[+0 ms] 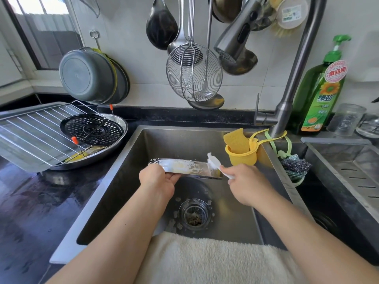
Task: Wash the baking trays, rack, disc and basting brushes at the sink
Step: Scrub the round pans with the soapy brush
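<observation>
A home kitchen: a steel sink (143, 160) set into a dark surface (30, 201), ladles and a wire skimmer (193, 72) hanging on the tiled wall, a pull-down faucet (235, 42), and a green dish-soap bottle (320, 93) beside it.

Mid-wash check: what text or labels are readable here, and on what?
"食品用": round red sticker on the green soap bottle.
"绿劲": the bottle's front label; smaller print below it is too small to read.
White label on the hanging round lid: blurred, unreadable.
</observation>
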Tool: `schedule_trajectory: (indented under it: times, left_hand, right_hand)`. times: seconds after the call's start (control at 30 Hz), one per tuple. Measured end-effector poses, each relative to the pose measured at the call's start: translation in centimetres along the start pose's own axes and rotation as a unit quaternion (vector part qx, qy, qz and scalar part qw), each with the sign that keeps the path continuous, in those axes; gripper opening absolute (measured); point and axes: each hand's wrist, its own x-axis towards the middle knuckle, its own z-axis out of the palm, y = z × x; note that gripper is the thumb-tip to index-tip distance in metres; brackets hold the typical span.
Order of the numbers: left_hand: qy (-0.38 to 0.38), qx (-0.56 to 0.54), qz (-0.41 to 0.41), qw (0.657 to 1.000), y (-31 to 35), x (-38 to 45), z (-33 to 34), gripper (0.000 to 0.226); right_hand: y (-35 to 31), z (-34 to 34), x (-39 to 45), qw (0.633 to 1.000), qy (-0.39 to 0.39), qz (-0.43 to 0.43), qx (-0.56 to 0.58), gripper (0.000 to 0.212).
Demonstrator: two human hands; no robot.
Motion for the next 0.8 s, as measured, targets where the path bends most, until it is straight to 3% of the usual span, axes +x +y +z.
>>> schedule_trajectory:
  times: [0.2,0.33,0.4,0.5,0.57,0.67,0.8]
  left_hand:
    - [-0.005,-0.036,-0.016,0.999,-0.3,-0.4,0.1,0.035]
    - [-0.016,-0.111,0.015,0.994,0.3,0.2,0.1,0.037]
    - [-0.053,-0.098,0.003,0.994,-0.2,0.2,0.3,0.035]
    - [-0.123,-0.009,-0.055,0.991,-1.7,-1.2,1.0,0.028]
    - [-0.107,-0.012,-0.026,0.994,-1.8,-1.0,1.1,0.025]
    - [-0.091,-0.096,0.006,0.991,-0.5,0.5,0.2,0.038]
    - [-0.119,-0.053,-0.048,0.990,-1.3,-0.6,0.6,0.040]
  right_hand:
    - [-1.5,1.5,-0.5,0.993,-0.026,-0.068,0.091,0.051]
    - [0.2,0.4,-0.1,1.000,-0.017,-0.002,0.024,0.054]
    - [0.1,0.2,-0.4,0.999,-0.033,0.006,0.022,0.053]
    - [-2.3,1.2,-1.1,0.995,-0.055,-0.068,0.055,0.052]
    - [-3.0,1.8,-0.8,0.993,-0.038,-0.095,0.060,0.052]
    - [-1.6,0.8,0.1,0.997,0.003,-0.051,0.059,0.049]
    - [-1.3,0.4,-0.7,0.997,-0.029,-0.060,0.046,0.050]
